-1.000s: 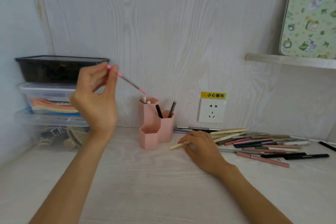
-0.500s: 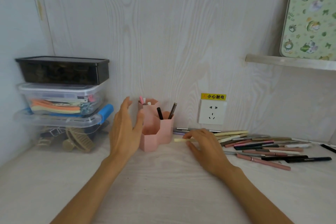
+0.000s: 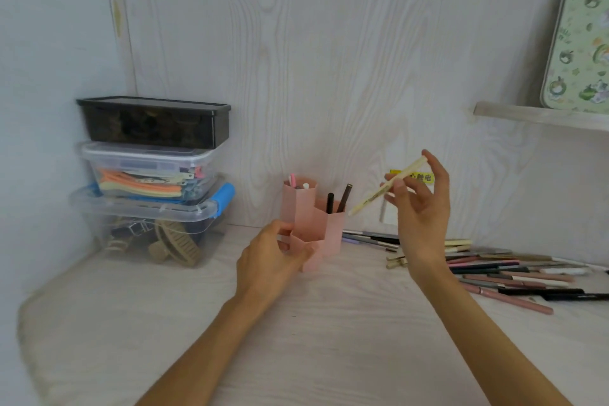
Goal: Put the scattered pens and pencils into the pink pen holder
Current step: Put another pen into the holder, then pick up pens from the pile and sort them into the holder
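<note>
The pink pen holder (image 3: 306,214) stands on the desk near the back wall, built of hexagonal tubes of different heights. A few pens stick out of its taller tubes. My left hand (image 3: 270,257) grips its low front tube from the left. My right hand (image 3: 420,204) is raised to the right of the holder and pinches a cream-yellow pen (image 3: 387,186), tilted with its lower tip toward the holder. Several scattered pens and pencils (image 3: 514,273) lie in a loose pile on the desk at the right.
Three stacked storage boxes (image 3: 151,175) stand at the back left against the wall. A wall socket with a yellow label (image 3: 425,177) is behind my right hand. A shelf (image 3: 540,117) with a patterned board (image 3: 583,43) juts out at the upper right.
My right hand has lifted the cream-yellow pen off the desk and raised it beside the holder. My left hand has closed around the holder's front tube.
</note>
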`<control>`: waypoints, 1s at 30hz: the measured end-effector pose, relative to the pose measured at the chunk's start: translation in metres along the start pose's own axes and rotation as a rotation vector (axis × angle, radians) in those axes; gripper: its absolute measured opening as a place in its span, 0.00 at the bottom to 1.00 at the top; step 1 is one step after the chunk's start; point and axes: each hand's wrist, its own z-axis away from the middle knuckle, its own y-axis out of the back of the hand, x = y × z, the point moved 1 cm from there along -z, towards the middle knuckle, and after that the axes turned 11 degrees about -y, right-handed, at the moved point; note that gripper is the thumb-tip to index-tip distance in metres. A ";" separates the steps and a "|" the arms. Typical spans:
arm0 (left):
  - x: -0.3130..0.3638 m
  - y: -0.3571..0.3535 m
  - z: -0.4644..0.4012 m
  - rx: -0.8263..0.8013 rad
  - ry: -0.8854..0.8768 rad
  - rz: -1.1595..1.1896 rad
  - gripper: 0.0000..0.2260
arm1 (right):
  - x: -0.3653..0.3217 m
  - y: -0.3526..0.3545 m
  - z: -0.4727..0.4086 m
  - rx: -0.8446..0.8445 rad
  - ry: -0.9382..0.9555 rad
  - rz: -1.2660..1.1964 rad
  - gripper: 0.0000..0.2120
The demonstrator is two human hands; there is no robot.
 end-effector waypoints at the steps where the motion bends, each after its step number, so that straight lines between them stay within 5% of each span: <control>1: 0.000 0.000 -0.001 -0.007 -0.005 -0.005 0.20 | -0.005 -0.008 -0.002 0.039 0.021 -0.016 0.22; 7: -0.003 0.001 -0.004 -0.035 -0.019 -0.021 0.22 | -0.018 -0.064 -0.014 0.069 0.115 0.037 0.20; 17: -0.002 0.005 -0.002 -0.024 0.013 0.024 0.11 | 0.045 -0.088 0.028 -0.352 0.445 0.943 0.23; 20: -0.005 0.004 -0.003 -0.014 0.050 0.019 0.20 | 0.043 -0.092 0.025 -0.311 0.579 1.080 0.22; 23: -0.007 0.004 -0.004 -0.015 0.078 0.016 0.28 | 0.036 -0.096 0.019 -0.340 0.593 1.129 0.22; 30: -0.005 0.010 0.001 0.060 -0.056 -0.106 0.19 | 0.033 -0.019 0.017 -0.275 0.635 1.068 0.17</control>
